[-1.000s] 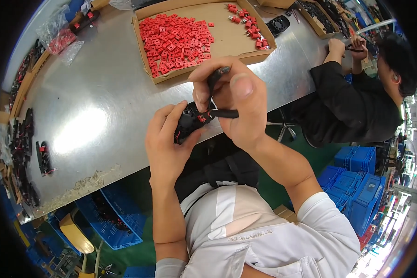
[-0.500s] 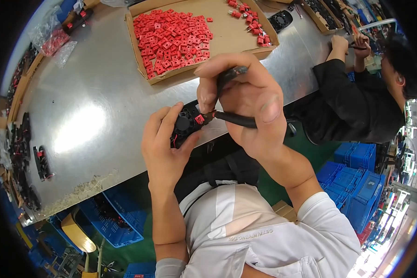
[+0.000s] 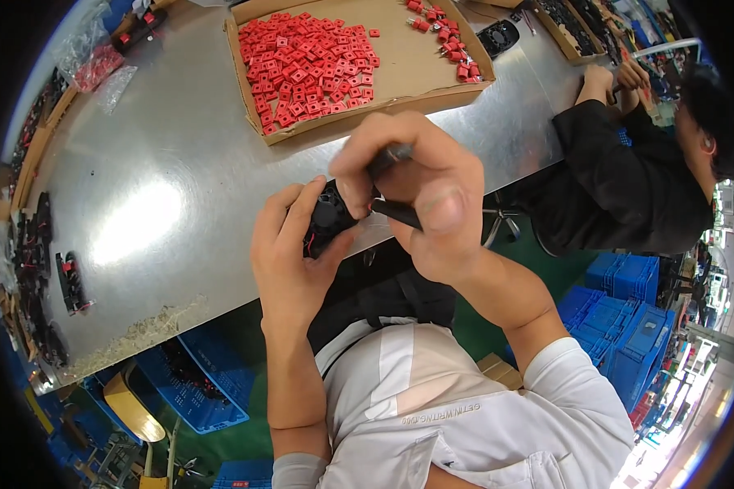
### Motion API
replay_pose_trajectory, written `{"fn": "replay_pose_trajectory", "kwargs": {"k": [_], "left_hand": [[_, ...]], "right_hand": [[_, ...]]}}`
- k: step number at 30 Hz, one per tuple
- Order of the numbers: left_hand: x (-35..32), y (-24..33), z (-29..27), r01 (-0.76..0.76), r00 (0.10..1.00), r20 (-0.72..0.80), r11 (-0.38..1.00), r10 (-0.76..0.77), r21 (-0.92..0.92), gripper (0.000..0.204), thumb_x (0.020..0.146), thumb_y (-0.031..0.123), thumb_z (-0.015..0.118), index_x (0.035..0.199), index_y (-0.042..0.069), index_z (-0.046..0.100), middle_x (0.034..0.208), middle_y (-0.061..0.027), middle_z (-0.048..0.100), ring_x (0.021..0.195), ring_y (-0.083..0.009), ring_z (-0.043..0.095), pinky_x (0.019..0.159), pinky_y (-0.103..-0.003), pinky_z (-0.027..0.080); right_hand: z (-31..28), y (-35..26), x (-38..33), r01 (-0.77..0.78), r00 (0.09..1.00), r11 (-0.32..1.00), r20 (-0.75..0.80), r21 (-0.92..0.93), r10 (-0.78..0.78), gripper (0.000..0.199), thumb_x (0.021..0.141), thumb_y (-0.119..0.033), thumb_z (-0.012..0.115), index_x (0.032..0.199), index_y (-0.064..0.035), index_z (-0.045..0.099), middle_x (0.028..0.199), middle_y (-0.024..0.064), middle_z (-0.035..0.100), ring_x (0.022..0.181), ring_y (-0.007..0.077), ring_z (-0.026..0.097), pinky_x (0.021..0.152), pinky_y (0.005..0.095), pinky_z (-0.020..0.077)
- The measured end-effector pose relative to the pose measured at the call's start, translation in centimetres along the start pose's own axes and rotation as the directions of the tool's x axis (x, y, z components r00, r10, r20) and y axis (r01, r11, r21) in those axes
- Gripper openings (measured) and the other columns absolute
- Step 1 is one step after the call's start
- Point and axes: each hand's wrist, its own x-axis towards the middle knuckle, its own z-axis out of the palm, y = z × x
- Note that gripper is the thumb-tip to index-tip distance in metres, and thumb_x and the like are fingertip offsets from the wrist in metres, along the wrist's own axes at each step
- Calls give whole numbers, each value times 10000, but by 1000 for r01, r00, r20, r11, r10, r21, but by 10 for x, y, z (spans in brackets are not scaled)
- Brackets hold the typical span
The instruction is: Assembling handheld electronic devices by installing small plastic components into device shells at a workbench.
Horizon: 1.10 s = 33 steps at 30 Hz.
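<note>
My left hand (image 3: 289, 253) grips a small black fan (image 3: 328, 222) with thin red and black wires, just over the near edge of the metal table (image 3: 155, 196). My right hand (image 3: 420, 196) is closed around a black-handled tool (image 3: 395, 213), its fingers pressed against the fan's right side. The tool's tip is hidden between my fingers and the fan. A shallow cardboard tray (image 3: 420, 61) with several small red square parts (image 3: 306, 61) lies on the table beyond my hands.
Black fans (image 3: 41, 269) line the table's left edge, and clear bags (image 3: 98, 65) lie at the far left. A second person in black (image 3: 628, 163) works at the right. Blue crates (image 3: 628, 310) stand on the floor to the right and below left.
My hands have drawn closer together around the fan. The right hand now covers more of the tool and the fan's red connector.
</note>
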Motion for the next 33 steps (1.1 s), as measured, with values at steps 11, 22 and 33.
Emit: {"fn": "replay_pose_trajectory", "kwargs": {"k": [11, 22, 33], "left_hand": [[25, 17, -4, 72, 993, 94, 997, -71, -2, 640, 683, 156, 879, 1279, 78, 658, 1141, -142, 646, 972, -338, 636, 849, -397, 522], [37, 47, 15, 13, 996, 85, 999, -17, 52, 670, 639, 67, 889, 1265, 43, 652, 1176, -153, 631, 1059, -291, 628, 918, -344, 503], [36, 57, 24, 13, 997, 80, 999, -17, 50, 670, 650, 71, 892, 1271, 31, 645, 1179, -143, 629, 1060, -270, 626, 916, -334, 504]], "right_hand": [[-22, 10, -26, 403, 912, 912, 44, 70, -407, 480, 1010, -473, 493, 965, -11, 615, 807, 138, 618, 633, 251, 551, 624, 402, 461], [-94, -3, 12, 125, 992, 778, -96, 616, -84, 644, 970, -602, 390, 1121, -5, 580, 835, 106, 537, 704, 231, 521, 666, 387, 393], [-102, -7, 7, 62, 978, 703, -183, 709, 99, 625, 960, -582, 419, 1114, -2, 594, 834, 105, 549, 713, 229, 504, 681, 370, 382]]}}
